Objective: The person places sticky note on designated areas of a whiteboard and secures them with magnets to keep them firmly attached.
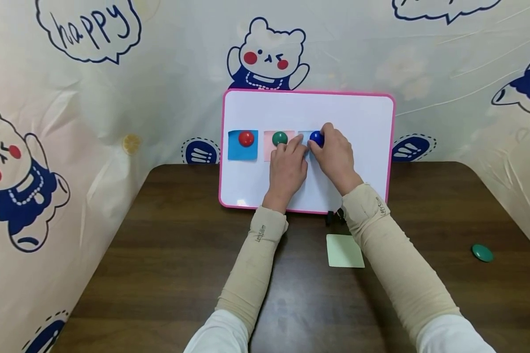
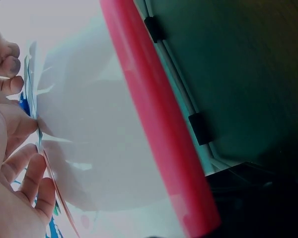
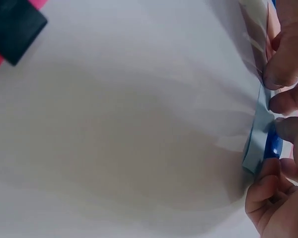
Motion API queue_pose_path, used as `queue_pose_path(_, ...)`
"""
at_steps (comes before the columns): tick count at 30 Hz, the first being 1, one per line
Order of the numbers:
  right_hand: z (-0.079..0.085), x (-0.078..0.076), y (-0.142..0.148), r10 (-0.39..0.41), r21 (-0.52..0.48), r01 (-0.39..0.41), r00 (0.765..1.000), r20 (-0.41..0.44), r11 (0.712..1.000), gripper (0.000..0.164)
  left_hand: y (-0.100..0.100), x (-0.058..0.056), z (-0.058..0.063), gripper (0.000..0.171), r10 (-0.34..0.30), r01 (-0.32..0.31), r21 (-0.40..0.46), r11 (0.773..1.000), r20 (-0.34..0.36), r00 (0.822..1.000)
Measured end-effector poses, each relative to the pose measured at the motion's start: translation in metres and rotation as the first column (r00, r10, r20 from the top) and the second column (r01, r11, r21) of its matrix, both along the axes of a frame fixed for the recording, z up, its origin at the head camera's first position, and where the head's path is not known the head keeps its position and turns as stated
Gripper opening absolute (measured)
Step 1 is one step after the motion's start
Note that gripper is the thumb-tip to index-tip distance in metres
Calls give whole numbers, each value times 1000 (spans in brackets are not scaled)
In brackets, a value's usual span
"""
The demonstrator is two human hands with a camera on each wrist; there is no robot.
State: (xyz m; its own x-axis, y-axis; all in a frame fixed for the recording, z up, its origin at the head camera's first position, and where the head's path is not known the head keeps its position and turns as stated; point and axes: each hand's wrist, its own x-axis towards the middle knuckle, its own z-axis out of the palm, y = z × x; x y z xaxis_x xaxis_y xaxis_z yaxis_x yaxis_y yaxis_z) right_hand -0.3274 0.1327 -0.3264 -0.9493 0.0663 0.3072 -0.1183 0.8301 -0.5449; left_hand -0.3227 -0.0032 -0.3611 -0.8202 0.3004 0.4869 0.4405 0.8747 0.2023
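Note:
A pink-framed whiteboard point(image 1: 256, 184) leans upright at the back of the table. My right hand point(image 1: 337, 154) pinches a round blue magnet point(image 1: 316, 138) between thumb and fingers, against a light blue sticky note point(image 1: 304, 135) on the board. At that note's left edge, my left hand point(image 1: 287, 169) holds it with thumb and forefinger; the other fingers lie over the lower part of a pink sticky note point(image 1: 269, 142). A green magnet point(image 1: 279, 138) sits on the pink note. Farther left, a red magnet point(image 1: 246, 138) is on a darker blue sticky note point(image 1: 236, 152). Both hands partly hide the light blue note.
A pale green sticky note point(image 1: 344, 251) lies on the brown table point(image 1: 168, 274) in front of the board. Another green magnet point(image 1: 482, 253) lies at the table's right side. Behind hangs a cloth point(image 1: 181, 73) with bear drawings. Black clips point(image 1: 330, 218) show at the board's lower edge.

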Motion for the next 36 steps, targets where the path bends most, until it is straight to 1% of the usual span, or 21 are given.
queue_pose_path(5, -2, 1, 1, 2, -26, -2, 1000, -14, 1000, 42, 0, -1, -1, 29, 2, -2, 2, 1000, -5, 1000)
queue_pose_path(10, -3, 0, 1, 3, -50, -3, 1000, -6, 999, 46, -1, 0, -1, 29, 10, -10, 2, 1000, 2, 1000)
queue_pose_path(16, -6, -2, 0, -34, -64, 35, 999, 11, 997, 51, 0, 0, -2, 29, 5, -5, 2, 1000, -13, 1000)
queue_pose_path(22, -6, -3, -1, -63, -49, 65, 997, 42, 997, 54, 0, 0, -2, 29, 3, -3, 5, 1000, -24, 1000)
queue_pose_path(30, -5, -1, 3, -57, -42, 59, 997, 52, 997, 53, 2, 0, -2, 31, -1, 1, -6, 1000, -18, 1000)
queue_pose_path(34, -4, 5, 8, -18, -98, 23, 999, 46, 995, 53, 2, 0, 0, 29, 8, -8, -16, 1000, 3, 1000)
queue_pose_path(36, -3, 10, 13, 0, -141, 8, 998, 60, 990, 52, 1, 0, 0, 27, 12, -12, -8, 1000, 13, 1000)
